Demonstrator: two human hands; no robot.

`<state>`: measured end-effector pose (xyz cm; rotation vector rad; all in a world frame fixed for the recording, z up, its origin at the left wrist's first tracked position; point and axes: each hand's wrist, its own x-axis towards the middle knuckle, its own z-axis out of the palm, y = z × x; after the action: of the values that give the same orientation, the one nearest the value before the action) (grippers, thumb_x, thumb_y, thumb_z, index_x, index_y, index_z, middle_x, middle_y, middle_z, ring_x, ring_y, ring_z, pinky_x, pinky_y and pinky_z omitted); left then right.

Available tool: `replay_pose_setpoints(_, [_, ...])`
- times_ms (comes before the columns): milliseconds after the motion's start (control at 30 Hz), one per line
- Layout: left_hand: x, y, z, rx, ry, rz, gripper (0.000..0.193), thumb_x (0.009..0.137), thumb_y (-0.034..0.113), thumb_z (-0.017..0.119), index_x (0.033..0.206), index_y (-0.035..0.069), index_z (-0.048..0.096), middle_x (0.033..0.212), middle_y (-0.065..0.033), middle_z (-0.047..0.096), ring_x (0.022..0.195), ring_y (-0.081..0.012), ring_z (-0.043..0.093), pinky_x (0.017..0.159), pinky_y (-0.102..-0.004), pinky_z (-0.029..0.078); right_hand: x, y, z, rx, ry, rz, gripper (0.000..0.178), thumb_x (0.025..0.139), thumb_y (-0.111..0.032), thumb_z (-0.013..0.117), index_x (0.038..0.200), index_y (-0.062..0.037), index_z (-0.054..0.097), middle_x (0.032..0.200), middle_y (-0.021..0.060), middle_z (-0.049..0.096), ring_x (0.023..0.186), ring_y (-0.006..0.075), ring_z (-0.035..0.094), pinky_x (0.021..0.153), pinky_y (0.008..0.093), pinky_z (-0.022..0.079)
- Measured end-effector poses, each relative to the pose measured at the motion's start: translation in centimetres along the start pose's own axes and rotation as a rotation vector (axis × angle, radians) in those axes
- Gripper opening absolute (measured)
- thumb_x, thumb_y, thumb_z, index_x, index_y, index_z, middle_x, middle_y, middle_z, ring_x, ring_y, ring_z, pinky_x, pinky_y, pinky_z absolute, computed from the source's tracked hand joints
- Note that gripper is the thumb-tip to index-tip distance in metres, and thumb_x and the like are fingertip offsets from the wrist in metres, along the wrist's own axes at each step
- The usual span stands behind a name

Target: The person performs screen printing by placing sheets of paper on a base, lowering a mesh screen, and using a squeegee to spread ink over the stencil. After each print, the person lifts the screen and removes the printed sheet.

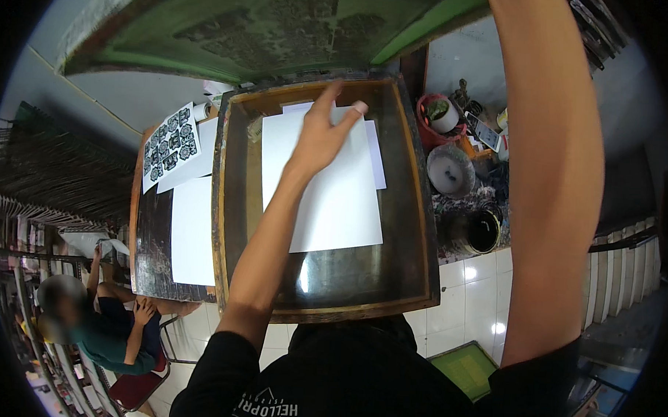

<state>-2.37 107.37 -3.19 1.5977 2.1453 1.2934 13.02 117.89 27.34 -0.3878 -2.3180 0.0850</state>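
We hold the green-framed screen (267,30) raised above the wooden print bed (323,296). On that bed lies the white sheet (334,201); our left hand (318,138) rests on it, fingers spread, gripping nothing. The right forearm (552,179) reaches upward, its hand apparently out of view. Next, squaring the sheet calls for a flat, light touch.

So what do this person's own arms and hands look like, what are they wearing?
Both arms are bare from the short sleeves down. The left hand is bare: no glove, ring or watch shows, and no band on the wrist. The right hand is out of view above the picture's top edge; only its bare forearm shows. The shirt is black with short sleeves and a small white triangle mark with lettering.
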Motion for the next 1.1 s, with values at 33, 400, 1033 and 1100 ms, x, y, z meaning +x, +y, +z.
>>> replay_pose_setpoints(33, [-1.0,4.3,-1.8,-0.320,0.026,0.000,0.063,0.099,0.040,0.060,0.145,0.000,0.045,0.139,-0.0234,0.057,0.131,-0.0326,0.053,0.111,-0.0431,0.038,-2.1,0.0,-0.8,0.043,-0.035,0.048,0.034,0.091,-0.016,0.052,0.108,0.0080,0.070,0.105,0.0314,0.069,0.095,0.0366,0.069,0.088,0.0459,0.053])
replay_pose_setpoints(400, [-27.3,6.7,-11.0,-0.931,0.067,-0.545,0.031,0.097,0.019,0.061,0.093,-0.010,0.069,0.087,-0.0244,0.073,0.076,-0.0286,0.072,0.081,-0.0427,0.056,-8.0,0.9,11.5,0.203,-0.133,-0.036,0.030,0.093,-0.022,0.065,0.112,0.0004,0.056,0.088,0.0223,0.064,0.085,0.0403,0.063,0.076,0.0455,0.047])
replay_pose_setpoints(1033, [-33.5,-0.2,-5.6,-0.704,0.075,-0.894,0.030,0.091,0.006,0.048,0.078,-0.011,0.069,0.060,-0.0125,0.064,0.050,-0.0154,0.059,0.051,-0.0274,0.046,-8.8,8.0,37.1,0.007,-0.335,0.007,0.036,0.091,-0.017,0.063,0.123,-0.0075,0.051,0.114,0.0185,0.062,0.111,0.0392,0.057,0.093,0.0512,0.041])
replay_pose_setpoints(1100, [-33.6,-0.3,-5.5,-0.702,0.071,-0.879,0.030,0.090,0.006,0.048,0.078,-0.011,0.069,0.060,-0.0126,0.064,0.050,-0.0154,0.059,0.051,-0.0274,0.046,-8.6,8.1,36.8,0.002,-0.377,0.030,0.041,0.088,-0.019,0.065,0.126,-0.0075,0.053,0.115,0.0187,0.064,0.112,0.0388,0.059,0.094,0.0512,0.042])
